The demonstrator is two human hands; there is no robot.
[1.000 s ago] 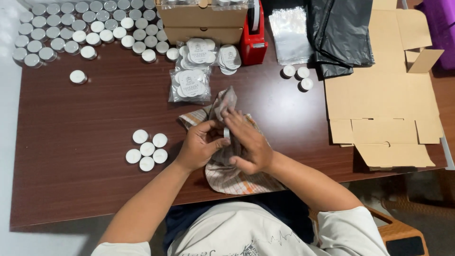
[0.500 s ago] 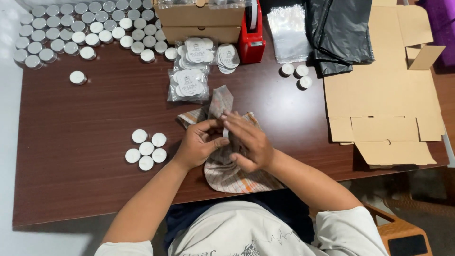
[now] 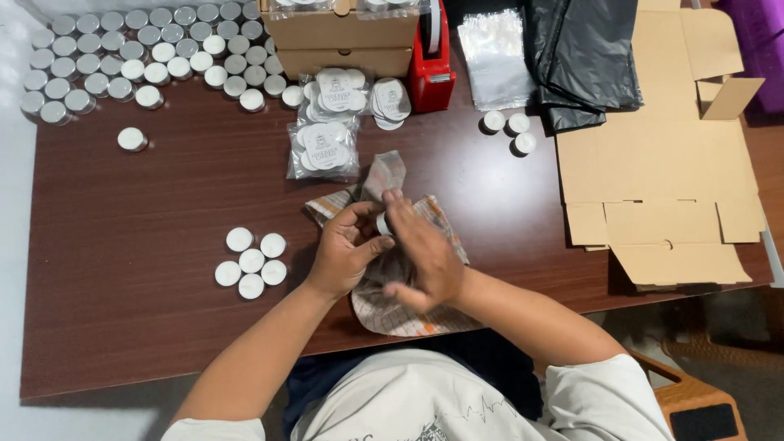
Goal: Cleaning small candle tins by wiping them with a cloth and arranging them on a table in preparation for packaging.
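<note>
Both hands meet over the cloth [image 3: 408,306], left hand [image 3: 341,253] curled, right hand [image 3: 420,253] cupped with fingers bent.

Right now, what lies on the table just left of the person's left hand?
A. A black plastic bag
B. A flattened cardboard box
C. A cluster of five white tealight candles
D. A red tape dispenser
C: the five white tealight candles sit grouped on the brown table beside the left hand.

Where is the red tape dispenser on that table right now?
In the head view, the red tape dispenser stands at the table's far edge, just right of the stacked cardboard boxes and left of the clear plastic bags.
</note>
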